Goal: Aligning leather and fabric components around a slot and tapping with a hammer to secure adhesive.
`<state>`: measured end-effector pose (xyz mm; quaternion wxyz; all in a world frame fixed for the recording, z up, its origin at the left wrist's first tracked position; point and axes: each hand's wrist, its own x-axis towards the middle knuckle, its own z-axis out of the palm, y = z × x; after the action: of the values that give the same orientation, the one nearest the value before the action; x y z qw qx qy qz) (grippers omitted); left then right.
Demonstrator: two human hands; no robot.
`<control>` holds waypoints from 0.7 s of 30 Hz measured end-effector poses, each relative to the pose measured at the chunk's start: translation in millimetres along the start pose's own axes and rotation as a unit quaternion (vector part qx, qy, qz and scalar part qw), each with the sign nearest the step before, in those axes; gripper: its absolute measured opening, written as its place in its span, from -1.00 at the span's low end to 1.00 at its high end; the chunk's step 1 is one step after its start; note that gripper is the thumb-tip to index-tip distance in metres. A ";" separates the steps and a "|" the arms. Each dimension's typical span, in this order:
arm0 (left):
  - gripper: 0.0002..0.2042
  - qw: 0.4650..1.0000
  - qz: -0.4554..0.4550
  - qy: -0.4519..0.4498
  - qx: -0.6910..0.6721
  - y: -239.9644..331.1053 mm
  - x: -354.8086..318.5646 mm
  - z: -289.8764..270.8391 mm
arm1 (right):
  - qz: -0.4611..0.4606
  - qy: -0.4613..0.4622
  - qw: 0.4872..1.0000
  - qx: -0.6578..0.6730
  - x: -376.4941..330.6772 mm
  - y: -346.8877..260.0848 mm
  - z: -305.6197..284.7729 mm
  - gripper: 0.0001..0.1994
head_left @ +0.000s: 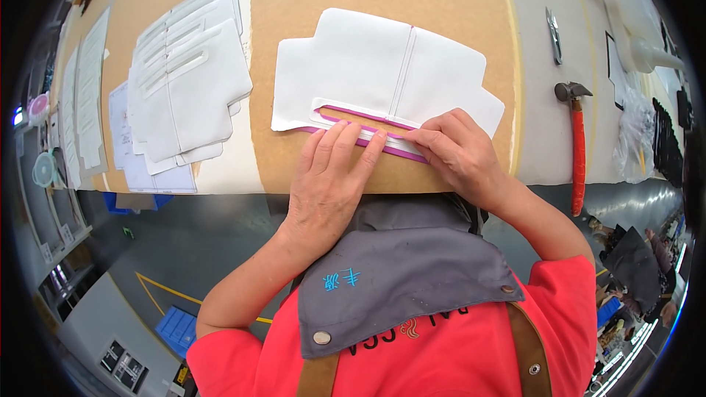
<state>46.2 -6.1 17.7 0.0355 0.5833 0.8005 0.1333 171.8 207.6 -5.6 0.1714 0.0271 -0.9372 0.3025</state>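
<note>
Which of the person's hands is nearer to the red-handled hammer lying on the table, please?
The right hand is nearer: it presses the white panel just left of the hammer. The left hand lies further left, flat on the panel's purple-edged strip.

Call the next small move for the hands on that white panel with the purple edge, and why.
Probably slide both hands rightward along the strip, pressing as they go. The left hand lies flat with fingers on the purple-edged strip at the lower edge of the white panel, and the right hand pinches it just beside; the strip's right end appears not yet pressed.
</note>
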 end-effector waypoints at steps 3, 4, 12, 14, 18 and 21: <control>-0.36 1.000 0.001 0.016 -0.025 2.0 2.8 4.1 | -0.019 -0.004 1.000 -0.011 -1.9 2.5 -0.4 -0.66; -0.37 0.998 0.001 0.012 -0.055 2.1 3.1 4.9 | -0.032 -0.009 0.999 -0.022 -2.8 3.4 -0.3 -0.65; -0.45 0.999 0.020 0.041 0.008 9.3 1.0 15.0 | -0.096 -0.004 0.993 -0.073 0.0 3.9 -2.4 -0.63; -0.46 0.999 0.016 0.037 0.007 11.6 0.7 16.7 | -0.086 -0.004 0.995 -0.058 -2.3 5.0 -4.2 -0.62; -0.44 0.999 0.021 0.033 0.019 12.2 -1.3 18.9 | -0.064 -0.032 0.996 -0.056 -9.2 8.3 -9.9 -0.62; -0.44 0.999 0.022 0.029 0.021 13.6 -1.2 19.3 | -0.106 -0.019 0.991 -0.080 -8.9 9.3 -9.7 -0.62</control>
<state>63.3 0.0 2.4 -0.0036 0.5975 0.7906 0.1340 181.7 220.3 -6.4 0.1864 0.1179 -0.9534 0.2060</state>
